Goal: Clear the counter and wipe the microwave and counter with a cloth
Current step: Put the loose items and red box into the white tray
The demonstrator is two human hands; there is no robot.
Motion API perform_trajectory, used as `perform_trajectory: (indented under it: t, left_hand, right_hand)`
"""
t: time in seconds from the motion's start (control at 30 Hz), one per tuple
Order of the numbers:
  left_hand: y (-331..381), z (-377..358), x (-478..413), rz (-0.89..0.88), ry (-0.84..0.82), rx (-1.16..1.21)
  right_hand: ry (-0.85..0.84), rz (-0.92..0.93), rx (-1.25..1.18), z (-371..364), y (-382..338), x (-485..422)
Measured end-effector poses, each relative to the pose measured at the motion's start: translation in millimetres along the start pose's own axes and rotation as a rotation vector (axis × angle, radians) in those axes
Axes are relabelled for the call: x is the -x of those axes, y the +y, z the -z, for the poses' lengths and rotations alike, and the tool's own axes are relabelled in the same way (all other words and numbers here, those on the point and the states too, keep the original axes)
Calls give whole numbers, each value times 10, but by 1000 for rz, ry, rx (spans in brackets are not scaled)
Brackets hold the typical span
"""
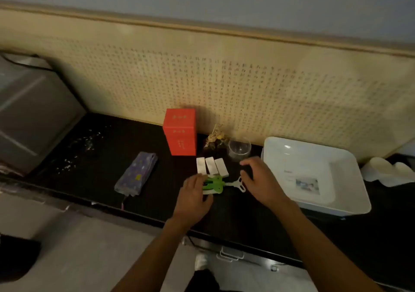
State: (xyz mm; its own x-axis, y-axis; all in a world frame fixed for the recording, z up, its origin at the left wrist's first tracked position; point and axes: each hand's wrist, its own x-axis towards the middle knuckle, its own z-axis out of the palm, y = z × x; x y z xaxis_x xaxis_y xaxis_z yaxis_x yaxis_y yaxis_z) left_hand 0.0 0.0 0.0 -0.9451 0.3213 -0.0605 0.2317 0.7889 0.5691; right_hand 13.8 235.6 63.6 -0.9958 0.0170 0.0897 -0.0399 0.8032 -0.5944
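A green and white tool [214, 185] with a white handle lies on the black counter [107, 148]. My left hand [194, 194] rests on its left end, fingers loosely spread. My right hand [258, 179] hovers just right of the tool's handle, fingers relaxed and slightly curved, holding nothing. Behind the tool lie three white sachets [212, 167] side by side. A red box [180, 132] stands at the back, with a clear glass bowl [239, 149] and a small bundle of dried bits [215, 139] to its right. The grey microwave [31, 112] sits at far left.
A purple patterned pouch [137, 173] lies left of my hands. Crumbs [78, 150] are scattered near the microwave. A white box-shaped appliance [314, 175] stands on the right, with white cloth-like items [386, 170] beyond it. A pegboard wall backs the counter. Drawer handles [231, 254] show below the front edge.
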Motion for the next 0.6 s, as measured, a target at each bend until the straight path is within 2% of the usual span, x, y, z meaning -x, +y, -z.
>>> perform_trajectory:
  t: [0.1, 0.17, 0.27, 0.37, 0.47, 0.6]
  left_hand:
    - [-99, 4, -217, -73, -131, -206]
    - [-138, 24, -309, -110, -192, -272]
    - [-208, 20, -363, -167, -208, -311]
    - [-238, 14, -428, -198, -206, -338]
    - [-242, -3, -462, -223, -212, -363]
    - [-236, 54, -511, -243, -251, -379]
  right_hand:
    - [18, -52, 166, -108, 44, -460]
    - [-39, -78, 255, -178, 96, -679]
    - [-116, -75, 358, -274, 182, -814]
    - [-105, -36, 451, -330, 240, -915]
    - [-73, -13, 482, -377, 282, -932]
    - [-67, -17, 402, -405, 373, -930]
